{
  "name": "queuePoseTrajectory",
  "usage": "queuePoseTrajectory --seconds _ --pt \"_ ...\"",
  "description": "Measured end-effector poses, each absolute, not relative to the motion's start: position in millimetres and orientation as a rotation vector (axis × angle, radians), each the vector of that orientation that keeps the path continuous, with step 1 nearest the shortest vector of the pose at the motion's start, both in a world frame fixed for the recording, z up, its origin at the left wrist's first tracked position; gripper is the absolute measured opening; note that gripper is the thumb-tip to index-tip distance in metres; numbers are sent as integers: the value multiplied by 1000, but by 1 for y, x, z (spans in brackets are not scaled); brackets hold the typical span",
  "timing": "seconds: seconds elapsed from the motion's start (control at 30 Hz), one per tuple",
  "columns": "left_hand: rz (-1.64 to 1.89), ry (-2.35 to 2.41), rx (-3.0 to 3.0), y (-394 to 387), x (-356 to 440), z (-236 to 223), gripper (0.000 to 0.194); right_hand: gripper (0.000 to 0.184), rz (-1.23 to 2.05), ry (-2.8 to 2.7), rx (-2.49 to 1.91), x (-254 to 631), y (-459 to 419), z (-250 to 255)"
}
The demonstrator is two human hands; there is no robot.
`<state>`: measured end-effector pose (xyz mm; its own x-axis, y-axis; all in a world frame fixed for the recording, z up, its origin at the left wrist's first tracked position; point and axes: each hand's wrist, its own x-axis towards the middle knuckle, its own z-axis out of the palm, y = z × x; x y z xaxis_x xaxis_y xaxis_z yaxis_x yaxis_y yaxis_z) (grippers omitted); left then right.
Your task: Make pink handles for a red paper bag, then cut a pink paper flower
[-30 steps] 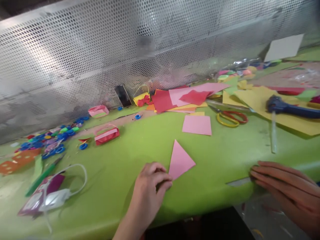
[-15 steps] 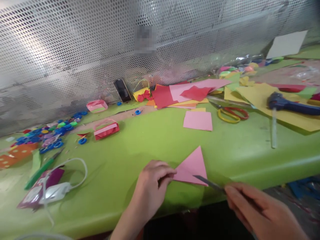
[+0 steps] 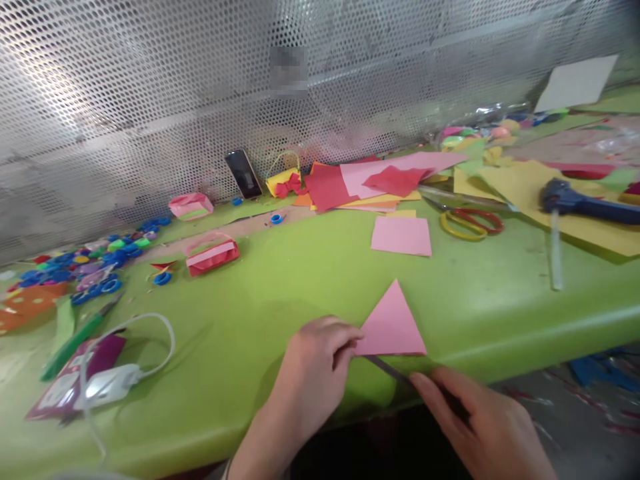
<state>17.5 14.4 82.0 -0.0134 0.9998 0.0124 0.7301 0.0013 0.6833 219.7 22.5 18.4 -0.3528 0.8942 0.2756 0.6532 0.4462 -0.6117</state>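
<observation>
Pink paper triangle (image 3: 395, 325) on green table (image 3: 280, 287): left corner pinched by the nearer left hand (image 3: 320, 363); thin dark blade (image 3: 391, 371), gripped by right hand (image 3: 480, 417), slants toward that corner below the near edge.

glare on metal mesh (image 3: 240, 100), left; slight blur

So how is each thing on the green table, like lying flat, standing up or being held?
Pink triangle: lying flat, left corner held by the left hand.
Dark blade: held in the right hand.
Pink square: lying flat.
Phone: propped up, screen dark.
Scissors: lying down; can't tell if shut.
Glue gun: lying down.
Red paper bag: standing, handle up.
</observation>
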Motion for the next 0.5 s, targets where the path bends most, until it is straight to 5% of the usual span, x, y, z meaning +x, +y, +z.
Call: queuePoseTrajectory --seconds 0.5 --pt "501 1742 1854 28 14 89 26 45 535 -2177 -1182 203 30 35"
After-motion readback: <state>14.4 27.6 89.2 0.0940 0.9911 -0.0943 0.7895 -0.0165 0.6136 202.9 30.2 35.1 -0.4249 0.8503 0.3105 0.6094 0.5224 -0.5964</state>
